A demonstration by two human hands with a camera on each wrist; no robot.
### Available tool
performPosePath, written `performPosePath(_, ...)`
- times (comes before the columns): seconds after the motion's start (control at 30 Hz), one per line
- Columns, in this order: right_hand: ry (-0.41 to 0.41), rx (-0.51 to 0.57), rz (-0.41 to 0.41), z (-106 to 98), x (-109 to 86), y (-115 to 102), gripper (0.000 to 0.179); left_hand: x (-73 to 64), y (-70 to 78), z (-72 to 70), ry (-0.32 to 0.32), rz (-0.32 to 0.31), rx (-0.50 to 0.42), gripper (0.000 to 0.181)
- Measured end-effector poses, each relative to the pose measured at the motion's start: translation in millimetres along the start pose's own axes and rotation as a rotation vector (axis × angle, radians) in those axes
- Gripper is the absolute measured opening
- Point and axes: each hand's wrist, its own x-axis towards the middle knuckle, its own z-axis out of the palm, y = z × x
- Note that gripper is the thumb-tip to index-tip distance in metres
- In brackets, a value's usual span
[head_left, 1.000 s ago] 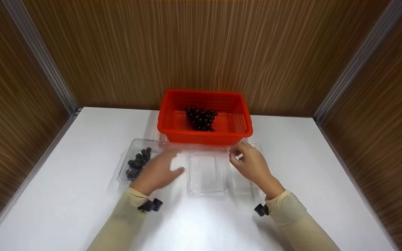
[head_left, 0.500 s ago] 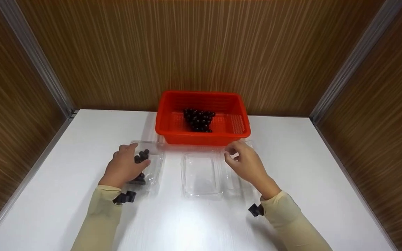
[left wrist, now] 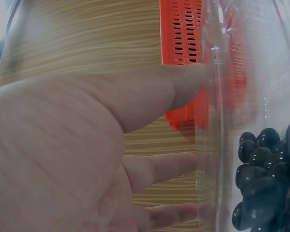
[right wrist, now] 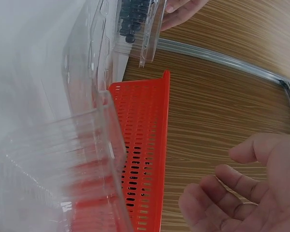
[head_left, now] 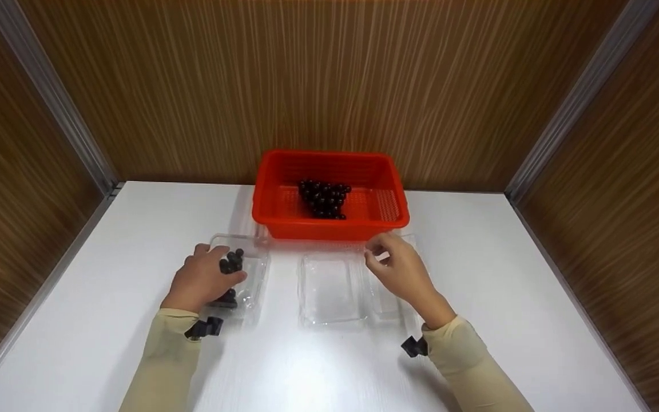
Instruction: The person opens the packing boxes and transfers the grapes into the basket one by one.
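Note:
My left hand (head_left: pixel 202 277) is above the left clear plastic box (head_left: pixel 256 280), with dark grapes (head_left: pixel 231 263) partly hidden beneath it. In the left wrist view, the extended thumb and fingers reach the box's rim (left wrist: pixel 215 121), and grapes (left wrist: pixel 261 179) show through its wall. Whether a fingertip touches the grapes is hard to tell. My right hand (head_left: pixel 401 269) hovers by a second clear plastic container (head_left: pixel 329 292) in the middle. Its fingers are loosely bent, apart from the thumb, with nothing between them in the right wrist view.
A red slotted basket (head_left: pixel 335 230) stands at the back against the wood-grain wall, a bunch of dark grapes (head_left: pixel 324 199) inside. More clear plastic (head_left: pixel 385 300) lies below the right hand. Wood-grain side walls border the white table (head_left: pixel 306 372).
My left hand has moved left, from beside the grapes to over the grape box, and then stays there. The right hand keeps nearly the same place and pose.

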Motion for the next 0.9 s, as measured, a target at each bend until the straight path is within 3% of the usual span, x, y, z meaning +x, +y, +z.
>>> performPosePath(0.23,-0.003,0.016,0.005,2.3,-0.6,1.0,0.006,-5.1,16.5,5.3,-0.006,0.031,0.023,0.074)
performPosePath(0.9,-0.026,0.018,0.023,6.8,-3.7,2.6,0.009,-13.0,78.2,44.9,-0.058,0.133,0.086,0.074)
